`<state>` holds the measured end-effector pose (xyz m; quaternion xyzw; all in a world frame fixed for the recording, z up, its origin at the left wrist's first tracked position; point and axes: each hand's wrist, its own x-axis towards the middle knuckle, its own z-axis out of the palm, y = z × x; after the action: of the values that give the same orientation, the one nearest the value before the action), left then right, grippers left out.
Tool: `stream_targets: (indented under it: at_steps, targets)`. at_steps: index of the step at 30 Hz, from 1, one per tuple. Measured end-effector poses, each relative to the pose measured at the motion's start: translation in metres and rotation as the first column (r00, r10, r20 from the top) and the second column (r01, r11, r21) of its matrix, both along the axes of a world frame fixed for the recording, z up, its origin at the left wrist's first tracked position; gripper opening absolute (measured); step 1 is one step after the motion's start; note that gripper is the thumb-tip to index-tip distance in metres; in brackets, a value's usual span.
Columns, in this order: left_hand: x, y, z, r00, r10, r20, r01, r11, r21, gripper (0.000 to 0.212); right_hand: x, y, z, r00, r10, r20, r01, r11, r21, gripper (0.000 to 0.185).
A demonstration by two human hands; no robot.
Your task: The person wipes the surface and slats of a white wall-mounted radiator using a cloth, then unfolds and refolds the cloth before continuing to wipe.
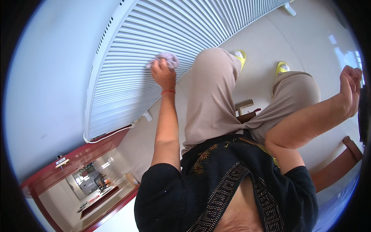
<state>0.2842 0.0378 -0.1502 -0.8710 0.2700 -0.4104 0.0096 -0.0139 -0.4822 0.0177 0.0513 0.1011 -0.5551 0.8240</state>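
My left hand (163, 74) presses a crumpled, pale mauve cloth (169, 60) against the ribbed front of a white panel heater (139, 49). The cloth lies across several of the narrow ribs, and the fingers bunch it from above. A red string circles that wrist. Out at the far right, my right hand (350, 87) is raised with its fingers curled in, and no object shows in it. It is close to a dark object (362, 116) cut off by the picture's rim.
Short white feet (147, 116) hold the heater off the tiled floor (272, 32). A white cord (108, 138) runs from its near end. At lower left is a dark red door (84, 152) beside a doorway. Wooden furniture (337, 168) stands right, near blue fabric (339, 206).
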Motion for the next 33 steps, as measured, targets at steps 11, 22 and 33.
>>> stream_targets:
  at_steps: [11, 22, 33]
  targets:
    - [-0.024, 0.008, -0.160, 0.395, 0.187, -0.899, -0.478, 0.878, -0.028, 0.035, -0.121, -0.084, -0.056, 0.962, 0.144, -0.231, -0.159, 0.986, -0.048, 0.018]
    - [-0.013, 0.068, -0.201, 0.311, -0.909, -0.278, -0.949, -0.311, -0.048, 0.037, -0.148, -0.145, -0.162, 0.428, 0.089, -0.899, -0.113, 0.993, 0.044, 0.021]
    - [0.009, 0.066, -0.198, 0.633, -0.758, -0.160, -0.774, -0.628, -0.084, 0.027, -0.046, -0.043, -0.151, -0.150, -0.039, -0.988, -0.378, 0.926, 0.021, 0.037]
